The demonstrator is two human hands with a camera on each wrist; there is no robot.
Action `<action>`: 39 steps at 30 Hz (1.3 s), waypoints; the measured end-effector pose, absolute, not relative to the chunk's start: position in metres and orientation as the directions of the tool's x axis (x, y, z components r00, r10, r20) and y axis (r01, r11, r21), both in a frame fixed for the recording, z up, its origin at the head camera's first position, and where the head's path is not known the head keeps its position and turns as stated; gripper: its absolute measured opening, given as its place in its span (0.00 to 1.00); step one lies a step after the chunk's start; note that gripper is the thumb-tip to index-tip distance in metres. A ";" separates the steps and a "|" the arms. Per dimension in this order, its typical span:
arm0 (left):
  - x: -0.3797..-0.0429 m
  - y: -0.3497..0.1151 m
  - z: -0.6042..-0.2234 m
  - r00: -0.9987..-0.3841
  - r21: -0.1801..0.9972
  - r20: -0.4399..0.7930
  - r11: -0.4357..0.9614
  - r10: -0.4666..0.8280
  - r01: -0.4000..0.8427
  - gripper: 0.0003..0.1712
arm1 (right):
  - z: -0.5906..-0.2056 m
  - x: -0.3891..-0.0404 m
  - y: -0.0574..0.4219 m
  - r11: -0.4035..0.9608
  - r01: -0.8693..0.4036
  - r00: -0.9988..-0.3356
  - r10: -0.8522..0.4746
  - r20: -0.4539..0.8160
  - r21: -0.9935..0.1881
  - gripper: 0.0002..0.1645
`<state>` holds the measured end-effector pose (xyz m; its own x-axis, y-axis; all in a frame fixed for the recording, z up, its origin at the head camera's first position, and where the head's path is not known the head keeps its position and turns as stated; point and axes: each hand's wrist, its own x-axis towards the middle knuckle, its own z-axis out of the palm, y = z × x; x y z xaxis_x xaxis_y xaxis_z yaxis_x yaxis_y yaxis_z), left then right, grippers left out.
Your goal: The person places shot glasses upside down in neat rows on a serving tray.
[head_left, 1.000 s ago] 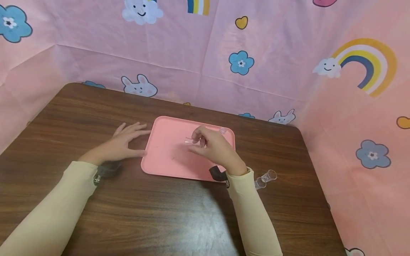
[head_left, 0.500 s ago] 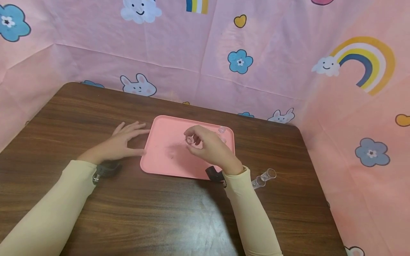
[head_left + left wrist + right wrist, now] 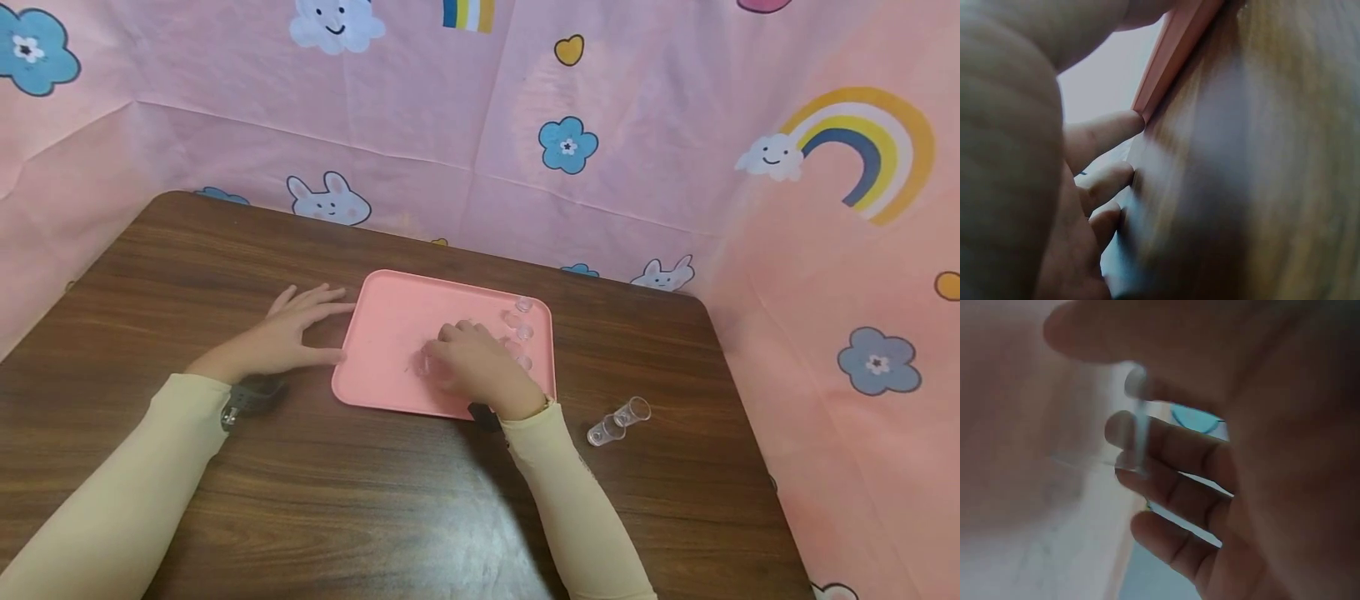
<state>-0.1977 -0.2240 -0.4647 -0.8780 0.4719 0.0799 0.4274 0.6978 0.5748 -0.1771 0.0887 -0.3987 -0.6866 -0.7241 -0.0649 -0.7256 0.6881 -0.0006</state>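
My right hand (image 3: 472, 362) is low over the middle of a pink tray (image 3: 390, 317), holding a small clear cup (image 3: 426, 360) between thumb and fingers. In the right wrist view the see-through cup (image 3: 1132, 428) shows in front of the fingertips, slightly blurred. My left hand (image 3: 281, 333) lies at the tray's left side with fingers spread and straight, the thumb and index fingertips right at its rim. The left wrist view shows these fingers (image 3: 1107, 132) against the tray's edge (image 3: 1169, 56). Several clear cups (image 3: 524, 332) stand along the tray's right side, partly overlapped by my right hand.
Two more clear cups (image 3: 617, 422) lie end to end on the brown wooden table (image 3: 360, 500), right of the tray and beside my right sleeve. A pink patterned cloth (image 3: 420, 108) hangs behind the table and along its sides.
My right hand has lowered toward the tray and turned the cup from lying sideways. More of the cups on the tray's right side now show. The left hand has stayed in place.
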 end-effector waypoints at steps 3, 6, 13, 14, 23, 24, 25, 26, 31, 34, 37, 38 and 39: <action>-0.197 -0.223 -0.464 -0.878 0.577 0.075 0.697 0.473 0.425 0.45 | -0.404 -0.177 0.086 0.694 -0.720 -0.692 -0.720 -0.047 -0.025 0.11; -0.197 -0.222 -0.463 -0.880 0.579 0.070 0.699 0.470 0.420 0.46 | -0.403 -0.179 0.085 0.685 -0.719 -0.692 -0.722 0.021 -0.114 0.12; -0.198 -0.223 -0.465 -0.878 0.572 0.076 0.701 0.472 0.426 0.46 | -0.393 -0.178 0.085 0.669 -0.666 -0.729 -0.678 0.098 -0.330 0.15; -0.198 -0.223 -0.465 -0.877 0.572 0.080 0.699 0.473 0.429 0.46 | -0.393 -0.178 0.085 0.675 -0.656 -0.736 -0.671 0.088 -0.336 0.14; -0.197 -0.223 -0.463 -0.873 0.571 0.101 0.691 0.477 0.444 0.45 | -0.398 -0.177 0.085 0.673 -0.629 -0.743 -0.668 0.046 -0.389 0.10; -0.197 -0.223 -0.463 -0.874 0.572 0.098 0.691 0.476 0.441 0.45 | -0.399 -0.177 0.085 0.674 -0.623 -0.746 -0.665 0.041 -0.397 0.10; -0.198 -0.222 -0.463 -0.874 0.572 0.095 0.693 0.476 0.440 0.45 | -0.399 -0.178 0.085 0.677 -0.615 -0.750 -0.661 0.035 -0.404 0.11; -0.198 -0.222 -0.464 -0.875 0.571 0.091 0.694 0.476 0.438 0.45 | -0.400 -0.178 0.086 0.681 -0.607 -0.754 -0.657 0.026 -0.409 0.12; -0.200 -0.220 -0.466 -0.876 0.568 0.072 0.702 0.477 0.429 0.46 | -0.401 -0.176 0.091 0.704 -0.577 -0.769 -0.639 -0.014 -0.414 0.14; -0.199 -0.220 -0.467 -0.877 0.573 0.063 0.703 0.475 0.422 0.46 | -0.391 -0.170 0.103 0.709 -0.577 -0.774 -0.633 -0.006 -0.406 0.22; -0.199 -0.221 -0.467 -0.879 0.577 0.069 0.700 0.471 0.421 0.46 | -0.365 -0.160 0.127 0.670 -0.587 -0.769 -0.638 0.053 -0.455 0.26; -0.199 -0.221 -0.466 -0.880 0.578 0.071 0.699 0.470 0.420 0.46 | -0.355 -0.157 0.139 0.654 -0.588 -0.769 -0.634 0.078 -0.476 0.25; -0.198 -0.221 -0.466 -0.880 0.580 0.074 0.698 0.469 0.421 0.46 | -0.345 -0.155 0.152 0.634 -0.589 -0.770 -0.629 0.109 -0.501 0.23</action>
<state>-0.1985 -0.2214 -0.4657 -0.8799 0.4695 0.0738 0.4209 0.6976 0.5799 -0.1552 0.1518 -0.3448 -0.7695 -0.6292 0.1093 -0.5893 0.6338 -0.5010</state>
